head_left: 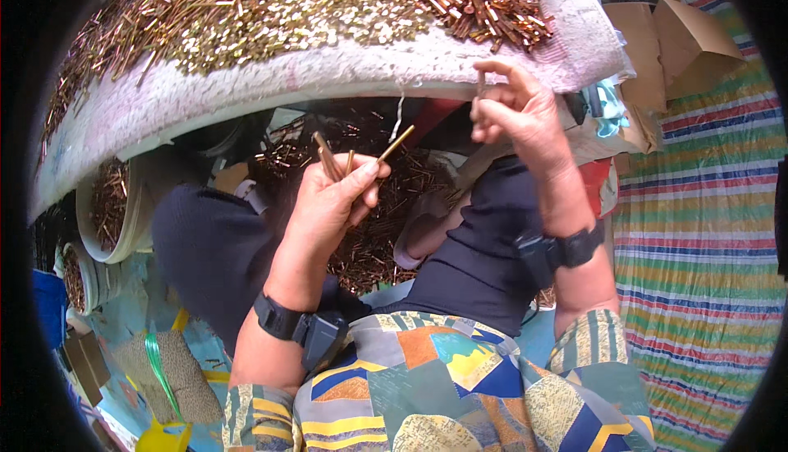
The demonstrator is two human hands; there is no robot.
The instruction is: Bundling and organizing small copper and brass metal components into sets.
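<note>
The left hand (328,193) pinches several metal rods (396,143) between thumb and fingers, at least four of them, their ends fanning out above the fingertips. The right hand (519,111), raised beside it and well apart, appears to pinch one short rod (481,84) on end between bent index finger and thumb, though blur makes this uncertain. Each rod is probably light, stiff, hard to break and slick enough to roll, so a thumb-and-finger hold near the middle should suit best. Beyond both hands lie one heap of long rods (484,0) and one patch of small shiny pieces (304,25), both too many to count, on a pale cloth (328,70). One white string (400,115) hangs between the hands; two pale buckets (135,210) stand left of the left hand, and two black straps (279,317) circle the wrists.
</note>
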